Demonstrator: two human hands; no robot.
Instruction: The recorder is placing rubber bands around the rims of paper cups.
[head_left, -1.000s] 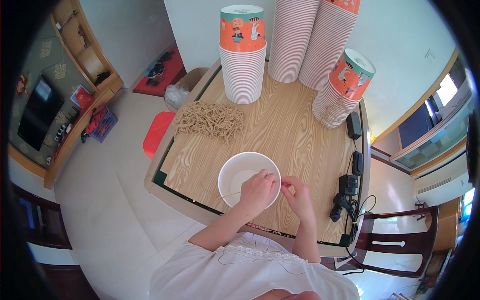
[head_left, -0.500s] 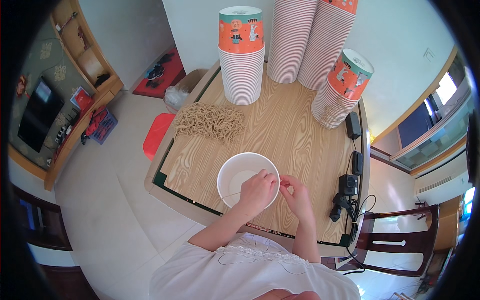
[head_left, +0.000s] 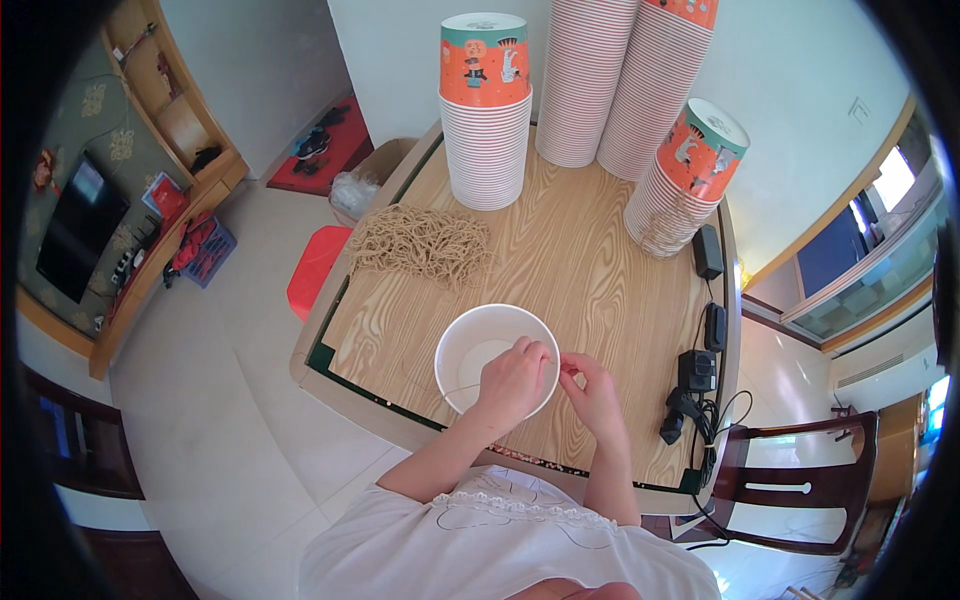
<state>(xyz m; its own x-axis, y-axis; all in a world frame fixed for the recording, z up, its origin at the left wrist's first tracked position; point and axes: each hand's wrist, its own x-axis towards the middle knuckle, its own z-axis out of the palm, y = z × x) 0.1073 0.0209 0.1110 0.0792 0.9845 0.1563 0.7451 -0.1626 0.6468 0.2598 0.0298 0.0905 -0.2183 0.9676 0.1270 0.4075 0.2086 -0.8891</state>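
Observation:
A white paper bucket [head_left: 455, 345] stands mouth up near the table's front edge. My left hand [head_left: 514, 382] reaches over its mouth, fingers curled closed at the right inner side of the rim. Just outside that rim, my right hand [head_left: 592, 392] is in a pinch, its fingertips almost meeting those of the left. A thin tan cord [head_left: 461, 388] crosses the bucket's mouth and passes under my left hand; its end at the fingers is hidden. What lies in the right fingertips is too small to make out.
A heap of tan cords [head_left: 425, 245] lies at the table's left. Tall stacks of upside-down paper buckets [head_left: 486, 150] stand along the back; a shorter stack [head_left: 672, 195] at right has cord hanging on it. Black power adapters [head_left: 697, 370] and cables line the right edge. A red stool [head_left: 318, 270] stands left.
Both hands stay at the bucket's right rim, with only slight finger movement. The cord across the mouth has shifted a little. The bucket stays in place.

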